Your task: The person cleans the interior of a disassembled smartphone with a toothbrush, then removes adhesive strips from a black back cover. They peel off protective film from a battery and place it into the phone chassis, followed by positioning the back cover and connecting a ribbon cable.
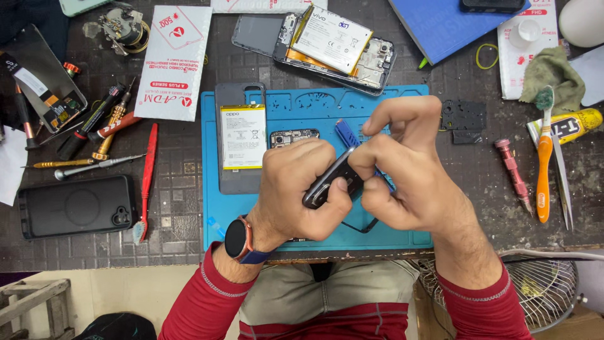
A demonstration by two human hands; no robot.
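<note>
Left hand: my left hand (296, 189) is clenched around a dark phone (328, 181), thumb pressed on its lower edge.
Right hand: my right hand (402, 167) pinches a blue pry tool (345, 132) against the phone's upper end, fingers curled tight.
Phone: it sits at 3 o'clock of my left fist, 9 o'clock of my right, tilted, above the blue work mat (302, 104).
Nearby: an opened phone with a battery (242, 135) lies at 10 o'clock of my left hand; an orange toothbrush (543, 164) lies well apart at 3 o'clock.
</note>
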